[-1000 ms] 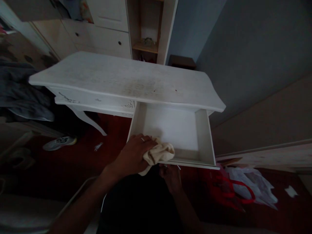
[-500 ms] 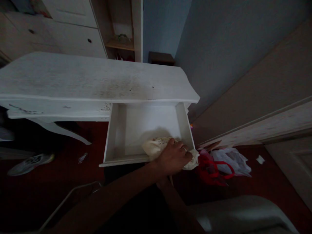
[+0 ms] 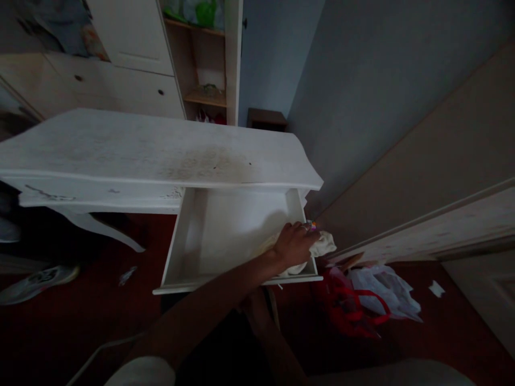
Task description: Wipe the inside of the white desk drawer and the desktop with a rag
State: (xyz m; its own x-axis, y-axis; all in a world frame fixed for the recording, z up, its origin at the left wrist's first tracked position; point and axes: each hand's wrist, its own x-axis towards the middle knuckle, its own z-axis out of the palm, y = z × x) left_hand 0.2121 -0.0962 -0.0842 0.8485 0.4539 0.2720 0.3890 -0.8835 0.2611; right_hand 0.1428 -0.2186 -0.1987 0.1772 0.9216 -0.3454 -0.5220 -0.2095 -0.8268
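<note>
A white drawer [image 3: 225,225] is pulled out of a white table [image 3: 129,145] with a stained top. My left hand [image 3: 295,244] reaches across to the drawer's right side wall, closed on a cream cloth [image 3: 322,244]. Part of the cloth hangs over that wall, and part lies inside the drawer by the front panel. Below the drawer front is my right hand [image 3: 252,306], partly covered by my left forearm. Its fingers are hidden, so what they touch is unclear.
On the red floor [image 3: 137,300] to the right lie a red bag [image 3: 346,305] and a white plastic bag [image 3: 386,289]. A shoe [image 3: 40,284] is at the left. Behind the table stands a white cabinet [image 3: 132,43]; a grey-blue wall [image 3: 362,107] runs along the right.
My left hand has moved with the cloth from the drawer's front right corner up onto its right side wall. My right hand has shifted slightly left. The view has tilted up a little.
</note>
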